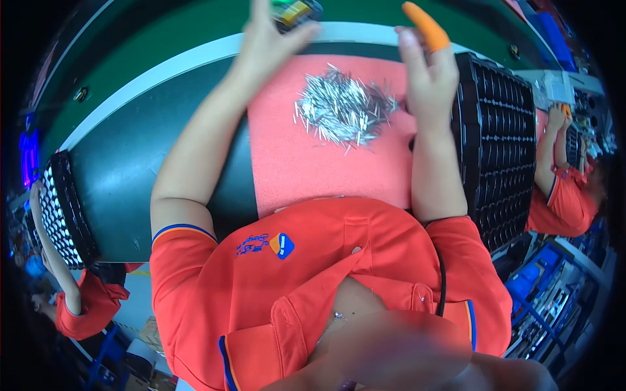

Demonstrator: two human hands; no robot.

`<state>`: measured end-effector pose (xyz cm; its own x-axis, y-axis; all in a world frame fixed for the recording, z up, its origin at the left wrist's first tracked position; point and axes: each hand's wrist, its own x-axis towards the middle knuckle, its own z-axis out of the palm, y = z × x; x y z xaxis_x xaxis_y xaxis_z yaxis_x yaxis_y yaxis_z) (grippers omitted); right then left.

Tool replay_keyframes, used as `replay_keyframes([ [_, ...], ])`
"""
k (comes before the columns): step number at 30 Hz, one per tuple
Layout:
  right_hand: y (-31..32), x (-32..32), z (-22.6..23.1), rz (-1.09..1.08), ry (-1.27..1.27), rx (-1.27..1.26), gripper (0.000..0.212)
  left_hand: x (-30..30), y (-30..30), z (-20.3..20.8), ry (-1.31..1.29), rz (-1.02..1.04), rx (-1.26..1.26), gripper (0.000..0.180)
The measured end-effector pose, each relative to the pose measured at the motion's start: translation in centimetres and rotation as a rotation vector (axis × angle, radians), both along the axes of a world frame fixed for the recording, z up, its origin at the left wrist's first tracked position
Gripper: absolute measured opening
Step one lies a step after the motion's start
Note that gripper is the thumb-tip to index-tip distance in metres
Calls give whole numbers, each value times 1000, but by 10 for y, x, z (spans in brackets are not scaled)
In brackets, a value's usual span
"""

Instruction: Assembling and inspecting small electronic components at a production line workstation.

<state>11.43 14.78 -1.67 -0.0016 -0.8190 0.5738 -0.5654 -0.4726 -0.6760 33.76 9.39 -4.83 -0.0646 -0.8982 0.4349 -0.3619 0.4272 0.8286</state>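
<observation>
I see the black-and-yellow part (301, 14) at my view's top edge, beside the left hand's (268, 40) thumb; whether that hand grips it, I can't tell. Nearer the body, silver pins (340, 107) lie heaped on the pink mat (319, 177); beside them, the right hand's (433, 81) grip is also unclear.

Red shirt (306, 260) with short sleeves (179, 260) and a collar (261, 355), trimmed in blue and orange. Blue-and-orange chest badge (283, 246). The right hand (432, 81) wears an orange finger cot (428, 27).

Left hand (268, 40) cropped; dark device (298, 14) too
</observation>
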Motion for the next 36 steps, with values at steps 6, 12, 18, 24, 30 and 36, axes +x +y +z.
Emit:
replay_keyframes([
  [6,11,-66,26,-182,349,449,39,86,-63,-14,-394,320,-7,55],
  [12,22,-80,9,130,682,542,33,117,-66,-24,-292,380,27,49],
  [18,32,-89,6,18,584,699,29,163,-79,-37,-190,584,-180,49],
  [24,23,-70,2,-98,84,589,35,291,-43,-32,99,873,-146,59],
  [30,19,-38,18,-23,-163,632,42,423,-73,-75,-682,1516,-51,69],
  [36,22,-22,8,102,-639,766,44,413,-79,-69,-675,1219,85,48],
])
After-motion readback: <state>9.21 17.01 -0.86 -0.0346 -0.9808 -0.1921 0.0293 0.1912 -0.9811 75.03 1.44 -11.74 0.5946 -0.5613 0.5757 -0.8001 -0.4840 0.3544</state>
